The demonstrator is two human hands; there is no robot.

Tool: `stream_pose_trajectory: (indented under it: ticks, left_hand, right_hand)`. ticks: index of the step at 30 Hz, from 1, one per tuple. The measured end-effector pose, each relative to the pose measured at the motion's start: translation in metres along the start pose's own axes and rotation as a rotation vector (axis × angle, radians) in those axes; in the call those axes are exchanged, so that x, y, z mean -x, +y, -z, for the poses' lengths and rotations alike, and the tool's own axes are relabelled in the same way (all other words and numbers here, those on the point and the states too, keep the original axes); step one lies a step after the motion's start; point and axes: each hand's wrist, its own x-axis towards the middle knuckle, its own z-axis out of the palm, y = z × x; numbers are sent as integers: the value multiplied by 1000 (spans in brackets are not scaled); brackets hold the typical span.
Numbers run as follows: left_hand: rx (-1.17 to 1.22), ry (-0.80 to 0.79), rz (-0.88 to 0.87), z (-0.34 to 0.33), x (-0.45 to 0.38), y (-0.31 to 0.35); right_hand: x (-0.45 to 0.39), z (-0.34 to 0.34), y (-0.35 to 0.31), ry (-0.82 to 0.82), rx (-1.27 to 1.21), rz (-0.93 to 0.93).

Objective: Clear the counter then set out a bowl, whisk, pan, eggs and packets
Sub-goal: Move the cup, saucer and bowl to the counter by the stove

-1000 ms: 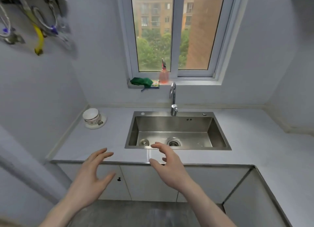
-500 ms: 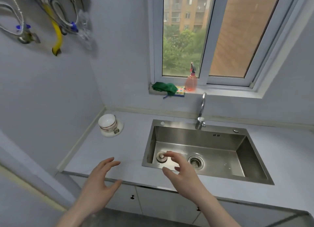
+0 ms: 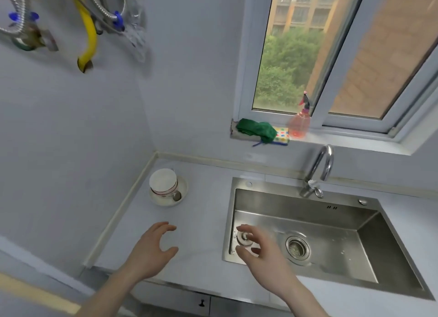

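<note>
Worktop [image 3: 208,222]: I see a pale grey surface running along the wall into the left corner, with the sink set into it.
Sink [image 3: 331,224]: steel basin to my right, with a drain strainer [image 3: 297,248] in its floor and a round plug [image 3: 244,238] near its left wall.
Tap [image 3: 318,172]: curved chrome spout behind the basin.
Left hand [image 3: 151,252]: I have it above the worktop's front part, fingers spread and loosely curved, gripping nothing.
Right hand [image 3: 263,250]: I have it over the sink's left front corner, fingers apart and relaxed, just above the plug; contact I cannot tell.
Cup [image 3: 163,181]: white, on a saucer [image 3: 182,195] in the back left corner of the worktop, well apart from both hands.
Spray bottle [image 3: 299,124]: pink, on the window ledge beside a green cloth [image 3: 257,129].
</note>
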Motion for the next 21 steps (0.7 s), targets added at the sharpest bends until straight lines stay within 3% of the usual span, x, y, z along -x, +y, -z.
stream_pose_trajectory:
  ticks: [13, 21]
  left_hand:
    - [22, -17, 265, 1, -91, -33]
    - [321, 31, 541, 16, -164, -64]
  right_hand:
    - [-101, -8, -3, -120, 54, -42]
    - [-132, -28, -12, -145, 68, -79]
